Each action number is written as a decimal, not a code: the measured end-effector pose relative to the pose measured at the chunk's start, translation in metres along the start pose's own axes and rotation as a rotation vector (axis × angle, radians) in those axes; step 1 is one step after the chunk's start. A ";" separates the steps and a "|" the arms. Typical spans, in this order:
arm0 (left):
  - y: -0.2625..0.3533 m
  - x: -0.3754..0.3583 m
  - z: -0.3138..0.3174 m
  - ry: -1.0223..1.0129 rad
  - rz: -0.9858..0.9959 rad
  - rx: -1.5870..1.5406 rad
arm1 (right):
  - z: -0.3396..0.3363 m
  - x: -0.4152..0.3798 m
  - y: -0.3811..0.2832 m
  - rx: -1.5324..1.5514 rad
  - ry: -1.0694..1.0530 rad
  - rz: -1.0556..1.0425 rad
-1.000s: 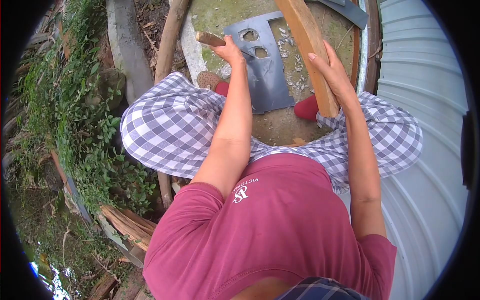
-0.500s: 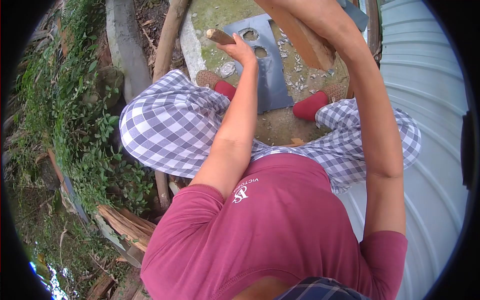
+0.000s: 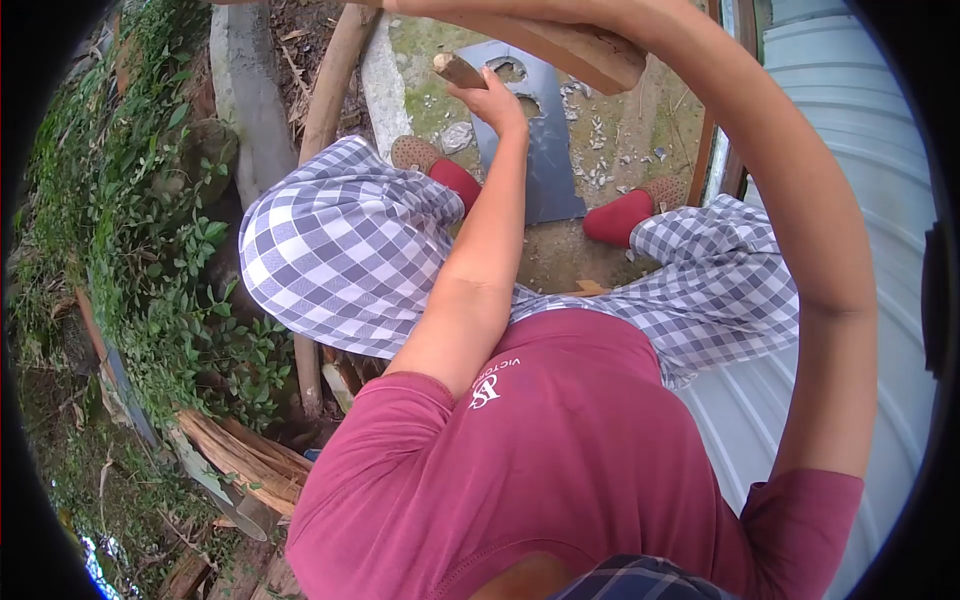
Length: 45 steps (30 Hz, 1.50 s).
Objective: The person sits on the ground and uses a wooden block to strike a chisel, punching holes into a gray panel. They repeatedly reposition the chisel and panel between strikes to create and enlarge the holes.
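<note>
My left hand (image 3: 497, 103) is closed around a wooden handle (image 3: 458, 70) whose cut end points to the upper left. Whatever the handle belongs to is hidden. My right forearm (image 3: 610, 22) arches across the top of the view, and its hand is beyond the upper edge. Along that forearm lies a thick piece of wood (image 3: 590, 55); how it is held does not show. Below my left hand, a dark grey sheet (image 3: 548, 170) with two ragged holes lies on the ground between my feet.
Pale scraps (image 3: 597, 150) litter the mossy ground beside the sheet. Green plants (image 3: 215, 300), a wooden pole (image 3: 335, 85) and split wood (image 3: 235, 455) lie on the left. Ribbed metal sheeting (image 3: 835, 120) runs along the right.
My right forearm has swung left and up toward the top edge, and the thick piece of wood has turned flatter with it. My left hand has shifted slightly right with the handle.
</note>
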<state>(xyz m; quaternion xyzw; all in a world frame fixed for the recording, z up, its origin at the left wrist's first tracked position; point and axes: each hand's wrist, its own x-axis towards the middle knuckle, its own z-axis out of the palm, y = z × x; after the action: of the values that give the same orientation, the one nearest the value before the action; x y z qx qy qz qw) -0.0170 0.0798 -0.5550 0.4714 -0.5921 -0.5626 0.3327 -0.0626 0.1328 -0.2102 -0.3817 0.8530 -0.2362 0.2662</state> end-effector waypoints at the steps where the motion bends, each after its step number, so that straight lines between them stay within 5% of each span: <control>1: 0.002 -0.002 0.001 0.005 -0.006 0.000 | -0.009 -0.013 -0.013 0.103 0.038 -0.142; 3: 0.008 -0.003 0.002 0.037 0.021 -0.036 | -0.009 -0.009 -0.008 0.433 0.008 -0.243; 5: -0.003 -0.002 0.005 0.047 0.095 -0.020 | 0.063 0.026 0.042 -0.193 0.139 -0.088; 7: 0.008 -0.006 0.000 -0.005 0.084 -0.154 | 0.113 0.025 0.125 -0.070 0.021 -0.039; 10: 0.013 -0.005 0.003 0.031 0.021 -0.014 | 0.087 0.020 0.089 -0.244 0.137 -0.069; 14: 0.014 -0.004 -0.001 -0.002 -0.031 0.003 | -0.020 -0.004 -0.007 0.198 -0.142 -0.048; 16: 0.015 -0.004 -0.001 0.008 -0.016 -0.022 | 0.006 0.007 -0.014 0.220 0.334 -0.150; 20: 0.016 -0.007 -0.001 0.024 0.058 0.006 | 0.101 0.027 0.097 -0.139 0.380 -0.275; 22: 0.016 -0.005 0.004 -0.035 0.129 -0.228 | 0.134 0.024 0.142 -0.306 0.406 -0.275; 24: -0.002 -0.002 0.001 -0.073 0.042 -0.367 | 0.104 0.025 0.106 -0.242 0.243 -0.245; 27: -0.005 0.001 0.002 -0.036 0.110 -0.012 | 0.031 0.009 0.017 -0.030 -0.034 -0.046; 30: 0.006 -0.001 -0.005 -0.066 0.001 -0.083 | 0.029 0.007 -0.004 0.109 0.118 -0.092; 32: -0.019 0.007 -0.002 -0.078 0.042 -0.061 | 0.090 0.028 0.066 -0.112 0.196 -0.210; 34: -0.043 0.020 0.009 -0.176 0.356 -0.257 | 0.116 0.031 0.104 -0.379 0.225 -0.223; 36: -0.033 0.018 0.012 -0.267 0.240 -0.332 | 0.118 0.015 0.100 -0.374 -0.025 -0.035; 38: -0.055 0.019 -0.002 -0.208 0.234 -0.229 | 0.113 0.003 0.088 -0.247 -0.105 0.041; 41: -0.012 0.013 -0.017 -0.119 0.114 -0.073 | 0.078 -0.007 0.076 0.070 0.073 0.263; 45: -0.049 0.041 -0.022 -0.040 0.052 -0.138 | 0.082 -0.034 0.125 0.274 0.273 0.220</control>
<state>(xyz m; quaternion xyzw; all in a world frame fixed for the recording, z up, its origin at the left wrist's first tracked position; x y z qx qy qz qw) -0.0013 0.0373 -0.6056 0.4206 -0.5706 -0.6024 0.3669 -0.0569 0.2174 -0.3379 -0.2112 0.8776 -0.3690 0.2216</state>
